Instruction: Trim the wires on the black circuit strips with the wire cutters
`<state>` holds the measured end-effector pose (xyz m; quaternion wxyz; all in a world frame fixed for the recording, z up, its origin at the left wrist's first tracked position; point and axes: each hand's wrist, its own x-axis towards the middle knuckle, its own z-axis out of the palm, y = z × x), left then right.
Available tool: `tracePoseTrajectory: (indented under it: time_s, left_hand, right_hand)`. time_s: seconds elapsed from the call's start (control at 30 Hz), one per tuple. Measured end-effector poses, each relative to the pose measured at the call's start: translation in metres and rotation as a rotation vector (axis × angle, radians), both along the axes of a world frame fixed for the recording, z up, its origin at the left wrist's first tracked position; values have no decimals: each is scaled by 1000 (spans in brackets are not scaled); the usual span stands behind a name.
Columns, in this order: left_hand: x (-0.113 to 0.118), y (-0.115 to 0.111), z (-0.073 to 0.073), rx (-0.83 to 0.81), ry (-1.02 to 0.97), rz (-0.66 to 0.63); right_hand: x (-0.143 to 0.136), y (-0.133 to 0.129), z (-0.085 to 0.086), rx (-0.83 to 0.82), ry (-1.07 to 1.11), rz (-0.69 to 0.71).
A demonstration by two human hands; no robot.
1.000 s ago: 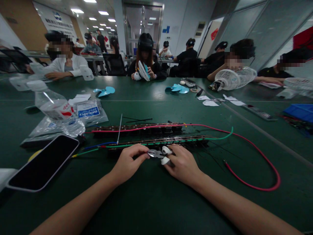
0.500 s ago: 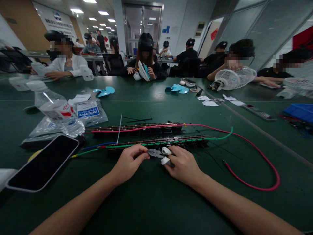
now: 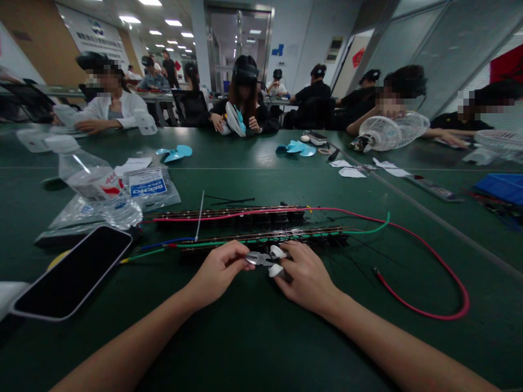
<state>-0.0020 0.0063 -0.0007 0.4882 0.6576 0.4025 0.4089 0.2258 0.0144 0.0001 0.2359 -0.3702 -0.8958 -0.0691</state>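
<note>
- Plainly, we have the green bench point(image 3: 261, 343) spread beneath our work.
- Across it we see the far black strip point(image 3: 281, 217) and the near black strip point(image 3: 337, 238), roughly parallel.
- Our right hand point(image 3: 308, 276) wraps its grip around white-ended pliers point(image 3: 262, 259), handles spread.
- Our left hand point(image 3: 216, 272) keeps a narrow grip, thumb and forefinger pinching the tool's tip.
- We have the pliers between both hands, just this side of the near black strip.

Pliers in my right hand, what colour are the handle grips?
The handle grips look white where they show; the head view shows them best.
</note>
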Motion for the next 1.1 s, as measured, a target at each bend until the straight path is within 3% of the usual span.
tracePoseTrajectory:
  time_s: [0.3, 1.1]
  left_hand:
    - [0, -1, 2, 64, 66, -17]
    - [-1, -1, -2, 15, 37, -17]
  right_hand:
    - [-1, 1, -1, -20, -38, -10]
    - [-2, -2, 3, -40, -34, -38]
